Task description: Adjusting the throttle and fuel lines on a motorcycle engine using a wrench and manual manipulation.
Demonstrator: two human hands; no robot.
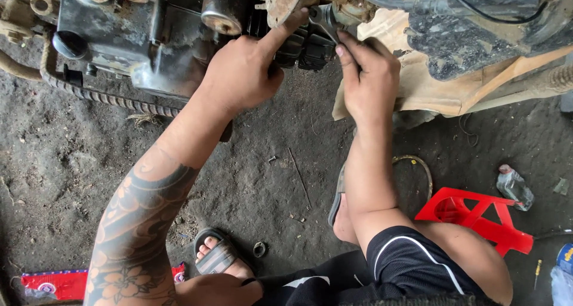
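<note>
Dark packed dirt floor (268,163) fills the frame. At top centre, the left hand (245,73) presses its forefinger on a rusty engine part (283,1). The right hand (370,79) curls around a metal wrench (325,19).

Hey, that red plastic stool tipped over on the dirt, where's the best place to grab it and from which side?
Probably by one of the legs of the red stool, coming from above. It lies on its side on the dirt floor, so its legs and crossbars face up as open bars that fingers can wrap around. Both hands are up at the engine, away from it.
</note>
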